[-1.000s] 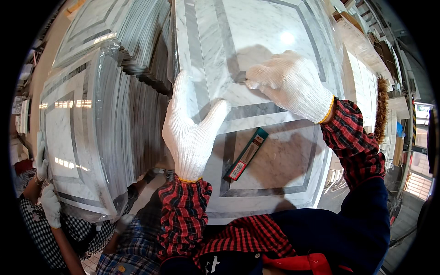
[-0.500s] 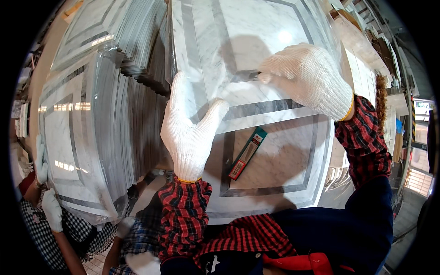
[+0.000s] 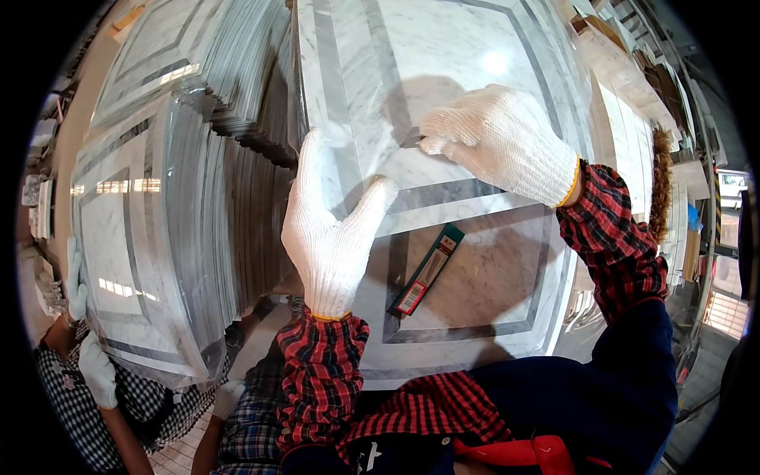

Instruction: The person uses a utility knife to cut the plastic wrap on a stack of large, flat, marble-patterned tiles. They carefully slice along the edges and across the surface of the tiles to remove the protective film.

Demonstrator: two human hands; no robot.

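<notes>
White-knit left hand (image 3: 331, 229) is resting splayed on a marbled panel (image 3: 467, 43); right hand (image 3: 500, 146) is pinching above it, contents unclear. The panel is lying back from a grey-banded slab's (image 3: 507, 277) near edge.

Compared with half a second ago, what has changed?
The right hand moved left over the marbled panel, back about where it was a second ago; no grip visibly taken or released. The left hand stays spread on that panel, and the narrow box lies unmoved on the lower panel.
</notes>
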